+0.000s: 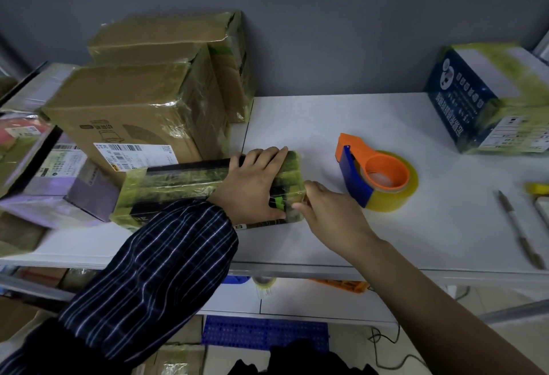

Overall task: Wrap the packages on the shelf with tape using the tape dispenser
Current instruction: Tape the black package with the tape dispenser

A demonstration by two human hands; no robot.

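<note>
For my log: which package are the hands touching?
The flat dark package in front, under the left hand; the brown cartons and blue box are untouched.

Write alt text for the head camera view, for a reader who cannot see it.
A person's left hand presses flat on a tape-wrapped package on a white shelf; the right hand touches its right end. An orange and blue tape dispenser lies untouched to the right; taped cardboard boxes stand behind at left.
</note>
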